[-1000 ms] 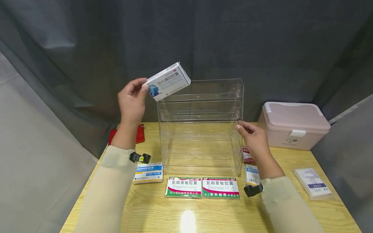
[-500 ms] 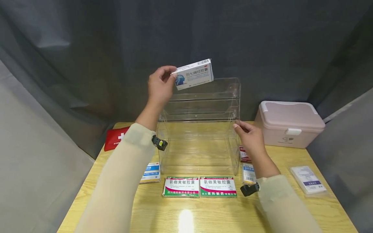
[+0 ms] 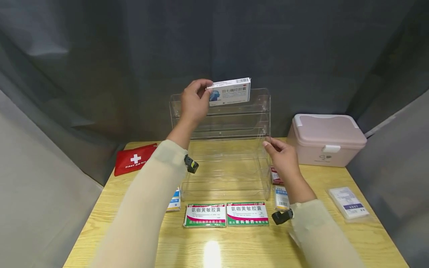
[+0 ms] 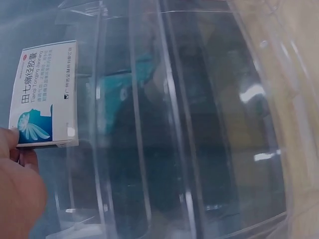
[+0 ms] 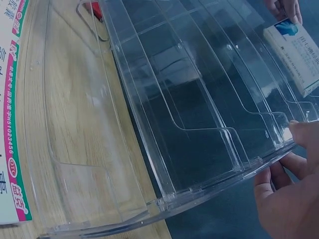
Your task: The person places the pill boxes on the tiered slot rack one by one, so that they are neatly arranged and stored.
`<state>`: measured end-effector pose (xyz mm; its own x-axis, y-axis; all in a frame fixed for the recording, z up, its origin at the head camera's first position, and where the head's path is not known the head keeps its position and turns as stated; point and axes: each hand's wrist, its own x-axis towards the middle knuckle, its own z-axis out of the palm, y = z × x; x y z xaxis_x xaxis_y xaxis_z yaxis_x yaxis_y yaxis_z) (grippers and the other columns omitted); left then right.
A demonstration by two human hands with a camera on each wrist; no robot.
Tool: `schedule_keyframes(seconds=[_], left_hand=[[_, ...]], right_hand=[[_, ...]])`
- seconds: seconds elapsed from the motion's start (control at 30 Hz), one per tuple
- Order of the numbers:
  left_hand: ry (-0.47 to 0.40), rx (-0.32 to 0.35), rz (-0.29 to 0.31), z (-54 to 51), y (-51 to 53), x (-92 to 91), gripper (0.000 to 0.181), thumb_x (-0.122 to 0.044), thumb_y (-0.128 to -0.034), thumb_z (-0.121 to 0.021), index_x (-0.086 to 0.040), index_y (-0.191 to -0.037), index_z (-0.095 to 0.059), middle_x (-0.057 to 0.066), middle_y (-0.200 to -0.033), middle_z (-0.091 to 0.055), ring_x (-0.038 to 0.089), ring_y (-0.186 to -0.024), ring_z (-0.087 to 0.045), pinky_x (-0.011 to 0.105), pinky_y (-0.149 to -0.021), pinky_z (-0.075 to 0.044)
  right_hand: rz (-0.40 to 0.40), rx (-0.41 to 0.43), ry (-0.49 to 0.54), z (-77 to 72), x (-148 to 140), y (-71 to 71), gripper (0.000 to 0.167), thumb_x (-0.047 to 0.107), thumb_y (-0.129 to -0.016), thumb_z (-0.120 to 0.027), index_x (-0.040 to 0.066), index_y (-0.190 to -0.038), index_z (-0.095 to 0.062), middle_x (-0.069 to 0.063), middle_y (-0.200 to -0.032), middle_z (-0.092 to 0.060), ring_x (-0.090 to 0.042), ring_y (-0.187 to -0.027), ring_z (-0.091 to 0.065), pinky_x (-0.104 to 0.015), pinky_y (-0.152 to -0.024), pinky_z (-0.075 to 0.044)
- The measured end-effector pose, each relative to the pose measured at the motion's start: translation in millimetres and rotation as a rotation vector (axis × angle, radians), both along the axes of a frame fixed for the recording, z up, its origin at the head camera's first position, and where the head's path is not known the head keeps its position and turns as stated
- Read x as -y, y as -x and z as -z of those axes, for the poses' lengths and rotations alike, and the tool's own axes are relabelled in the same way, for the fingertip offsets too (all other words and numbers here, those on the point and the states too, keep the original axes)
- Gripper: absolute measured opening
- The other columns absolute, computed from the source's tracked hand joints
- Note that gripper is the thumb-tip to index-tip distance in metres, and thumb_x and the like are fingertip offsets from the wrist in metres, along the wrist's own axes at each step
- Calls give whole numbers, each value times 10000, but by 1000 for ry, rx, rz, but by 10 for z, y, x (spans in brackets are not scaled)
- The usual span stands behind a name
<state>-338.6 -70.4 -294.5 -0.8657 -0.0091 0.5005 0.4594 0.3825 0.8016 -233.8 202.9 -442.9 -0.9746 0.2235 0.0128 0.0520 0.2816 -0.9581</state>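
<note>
My left hand (image 3: 196, 102) pinches the left end of a white medicine box (image 3: 231, 92) with a blue head picture. Nearly level, the box is held at the top tier of a clear plastic tiered rack (image 3: 219, 134); whether it touches the rack cannot be told. In the left wrist view, thumb and fingers grip the medicine box (image 4: 62, 99) by its blue-printed end. My right hand (image 3: 285, 156) holds the rack's right side edge between thumb and fingers, also seen in the right wrist view, where the hand (image 5: 294, 194) grips that rim. No medicine shows on the rack's shelves.
Two green-and-white medicine boxes (image 3: 205, 216) lie before the rack. Blue-and-white boxes (image 3: 281, 198) lie on either side, with a red box (image 3: 276, 176) at right. A red first aid pouch (image 3: 132, 160), pink lidded case (image 3: 328, 139) and wrapped white packet (image 3: 349, 203) surround them.
My left hand has carried the medicine box rightward to the rack's top tier, levelling it and lowering it slightly. The pouch has come into fuller view. My right hand keeps its hold on the rack.
</note>
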Motion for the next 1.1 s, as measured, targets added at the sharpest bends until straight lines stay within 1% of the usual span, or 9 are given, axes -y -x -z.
schedule_keyframes(seconds=[0.1, 0.23, 0.3, 0.43, 0.5, 0.7, 0.77, 1.0, 1.1], left_hand=[[-5, -3, 20, 65, 17, -83, 180, -70, -1074, -688, -29, -1233, -761, 108, -1310, -729, 209, -1219, -722, 250, -1045, -596], [-1, 1, 36, 105, 27, -192, 172, -75, -1068, -699, -34, -1221, -767, 103, -1300, -734, 203, -1179, -728, 268, -1025, -608], [12, 10, 37, 116, 27, -238, 169, -87, -1068, -705, -47, -1218, -772, 90, -1299, -738, 194, -1168, -730, 271, -1014, -611], [32, 22, 41, 143, 34, -298, 166, -90, -1067, -707, -51, -1212, -780, 86, -1289, -749, 197, -1169, -727, 272, -1011, -607], [35, 21, 41, 163, 42, -319, 166, -83, -1068, -704, -46, -1211, -781, 91, -1287, -754, 203, -1186, -728, 269, -1022, -604], [34, 41, 30, 201, 40, -346, 211, -104, -1098, -658, -62, -1268, -774, 96, -1326, -757, 210, -1183, -746, 322, -991, -625], [42, 45, 20, 204, 39, -354, 229, -111, -1108, -640, -71, -1292, -771, 96, -1338, -757, 211, -1171, -753, 337, -970, -631], [51, 36, -14, 215, 57, -391, 262, -115, -1103, -650, -97, -1330, -781, 74, -1380, -764, 204, -1181, -765, 317, -953, -641], [12, 34, 10, 217, 71, -368, 287, -91, -1094, -661, -55, -1362, -756, 116, -1389, -755, 228, -1232, -754, 283, -1001, -629]], right_hand=[[7, 6, 4, -19, -22, -27, 587, 440, -1093, -666, 83, -1554, -607, -112, -1594, -609, -276, -1478, -547, -478, -1250, -468], [17, 12, 5, -42, -39, -53, 576, 434, -1096, -663, 88, -1553, -610, -115, -1590, -611, -277, -1478, -547, -477, -1253, -464], [25, 15, 4, -44, -36, -57, 563, 425, -1095, -667, 91, -1546, -619, -120, -1578, -622, -274, -1460, -560, -456, -1239, -477], [29, 20, -3, -28, -13, -56, 541, 407, -1096, -671, 92, -1534, -632, -126, -1551, -643, -265, -1413, -590, -375, -1177, -511], [26, 20, -5, -21, -2, -53, 541, 407, -1096, -670, 92, -1535, -631, -131, -1547, -645, -268, -1401, -597, -363, -1158, -515], [15, 31, -9, -17, 0, -34, 582, 447, -1091, -667, 101, -1555, -611, -139, -1555, -631, -283, -1427, -577, -447, -1194, -498], [12, 33, -10, -21, -7, -31, 590, 459, -1088, -668, 107, -1558, -609, -130, -1564, -626, -279, -1437, -569, -453, -1203, -492], [17, 35, -7, -16, -13, -18, 600, 467, -1086, -668, 112, -1564, -604, -116, -1582, -614, -278, -1457, -560, -471, -1230, -483], [22, 42, -10, 0, 0, -12, 601, 474, -1087, -664, 118, -1566, -603, -127, -1568, -622, -288, -1445, -568, -470, -1213, -495]])
